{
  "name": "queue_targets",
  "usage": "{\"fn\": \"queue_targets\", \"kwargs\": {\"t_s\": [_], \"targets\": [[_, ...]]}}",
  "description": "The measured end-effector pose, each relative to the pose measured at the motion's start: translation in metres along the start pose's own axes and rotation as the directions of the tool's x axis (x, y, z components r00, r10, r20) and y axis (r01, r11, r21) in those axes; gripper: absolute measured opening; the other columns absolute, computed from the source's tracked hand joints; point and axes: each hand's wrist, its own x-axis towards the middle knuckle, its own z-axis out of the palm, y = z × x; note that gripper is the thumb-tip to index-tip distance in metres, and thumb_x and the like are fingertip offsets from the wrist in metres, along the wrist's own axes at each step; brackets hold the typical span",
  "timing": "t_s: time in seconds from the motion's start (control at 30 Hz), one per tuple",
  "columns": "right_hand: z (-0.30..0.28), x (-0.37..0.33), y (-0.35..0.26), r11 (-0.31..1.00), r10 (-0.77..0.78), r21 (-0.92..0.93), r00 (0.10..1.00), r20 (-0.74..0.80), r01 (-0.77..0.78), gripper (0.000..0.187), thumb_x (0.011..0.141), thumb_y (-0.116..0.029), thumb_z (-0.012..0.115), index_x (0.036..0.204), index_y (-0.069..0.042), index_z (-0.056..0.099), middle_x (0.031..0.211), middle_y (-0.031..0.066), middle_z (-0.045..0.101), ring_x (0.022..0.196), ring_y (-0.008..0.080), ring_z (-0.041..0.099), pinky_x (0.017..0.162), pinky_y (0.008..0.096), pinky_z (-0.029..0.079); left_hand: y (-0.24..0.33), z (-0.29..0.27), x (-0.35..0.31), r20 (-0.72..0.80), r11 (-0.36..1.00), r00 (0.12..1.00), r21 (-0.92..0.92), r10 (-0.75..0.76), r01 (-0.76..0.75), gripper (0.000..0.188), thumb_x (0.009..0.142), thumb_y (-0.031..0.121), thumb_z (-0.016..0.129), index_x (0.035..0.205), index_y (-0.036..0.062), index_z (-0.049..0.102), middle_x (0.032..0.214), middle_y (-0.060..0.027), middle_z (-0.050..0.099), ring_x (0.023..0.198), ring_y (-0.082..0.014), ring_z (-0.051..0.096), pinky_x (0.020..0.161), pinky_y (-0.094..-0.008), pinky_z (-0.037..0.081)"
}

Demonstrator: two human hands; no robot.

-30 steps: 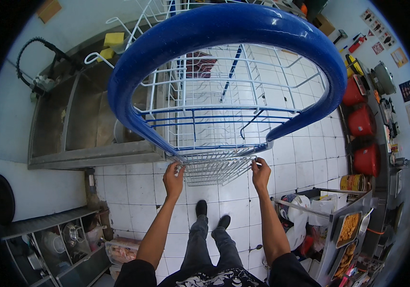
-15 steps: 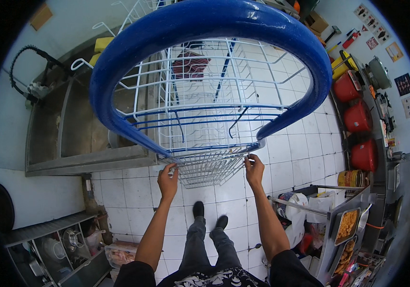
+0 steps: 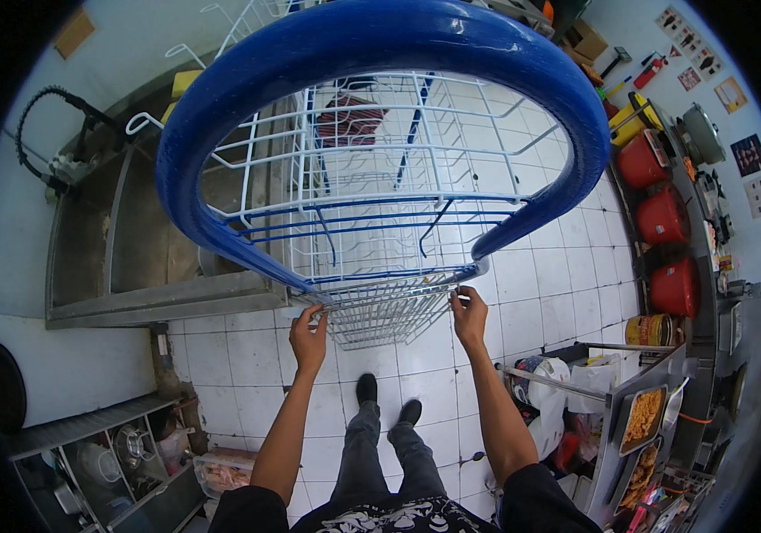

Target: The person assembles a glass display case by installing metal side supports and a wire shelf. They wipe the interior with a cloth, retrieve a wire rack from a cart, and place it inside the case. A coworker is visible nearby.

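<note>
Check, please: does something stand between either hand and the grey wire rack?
Nothing visible does: the left hand and right hand are at opposite ends of the grey wire rack, by its upper edge.

This is looking like a kitchen, probably commercial: a deep metal sink (image 3: 167, 305) is taking up the left side, a black spray hose (image 3: 95, 109) is arching beside it, and cookware (image 3: 134, 444) is filling a low shelf unit (image 3: 90, 426). Heaps of golden-brown food (image 3: 644, 416) are sitting at the lower right, a large pot (image 3: 703, 135) is standing beyond them, and white floor tiles (image 3: 545, 266) are stretching underfoot.
</note>
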Motion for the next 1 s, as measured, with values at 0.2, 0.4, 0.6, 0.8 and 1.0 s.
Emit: {"fn": "queue_targets", "kwargs": {"t_s": [0.2,0.4,0.6,0.8,1.0], "targets": [[-0.001,0.001,0.001,0.999,-0.033,0.001,0.999,0.009,0.033,0.02,0.089,-0.01,0.062,0.101,0.005,0.061,0.087,0.0159,0.068,0.074,0.023,0.068,0.064,0.0324,0.051,-0.001,0.0,0.0,0.003,1.0,1.0,-0.021,0.007,-0.007,0.024,0.083,0.013,0.07,0.107,0.0107,0.067,0.091,-0.0132,0.064,0.08,-0.0241,0.061,0.069,-0.0334,0.051],[-0.001,0.0,0.006,0.999,-0.037,0.005,0.999,0.005,0.037,0.019,0.088,-0.009,0.062,0.101,0.005,0.061,0.088,0.0155,0.068,0.074,0.023,0.068,0.064,0.0323,0.052,-0.002,-0.001,-0.004,0.004,1.0,1.0,-0.03,0.008,-0.008,0.024,0.083,0.012,0.07,0.107,0.0102,0.066,0.094,-0.0111,0.066,0.083,-0.0237,0.061,0.069,-0.033,0.051],[-0.006,-0.002,-0.02,0.995,-0.015,-0.103,0.999,0.03,0.018,0.019,0.088,-0.009,0.061,0.102,0.004,0.061,0.094,0.0183,0.066,0.082,0.0287,0.067,0.071,0.0378,0.052,-0.001,-0.001,0.001,0.019,0.998,0.999,-0.057,0.038,-0.036,0.024,0.084,0.011,0.069,0.107,0.0084,0.066,0.099,-0.009,0.066,0.087,-0.024,0.06,0.072,-0.0327,0.051],[0.003,-0.001,-0.065,0.748,-0.358,-0.546,0.922,0.147,0.377,0.026,0.082,-0.008,0.059,0.106,0.003,0.06,0.108,0.0214,0.06,0.101,0.036,0.058,0.085,0.0434,0.048,-0.001,-0.013,0.018,0.207,0.976,0.957,0.038,0.203,-0.215,0.025,0.084,0.006,0.064,0.109,0.0049,0.064,0.105,-0.0106,0.065,0.093,-0.0278,0.058,0.079,-0.0348,0.049],[0.036,0.02,-0.099,0.629,-0.388,-0.41,0.724,0.571,0.66,0.024,0.083,-0.009,0.054,0.104,0.001,0.06,0.101,0.0167,0.058,0.099,0.0354,0.055,0.089,0.0426,0.046,-0.001,-0.023,0.011,0.235,0.964,0.939,0.03,0.252,-0.266,0.024,0.085,0.004,0.062,0.109,0.0042,0.062,0.103,-0.0123,0.064,0.091,-0.0297,0.058,0.074,-0.0374,0.049]]}}
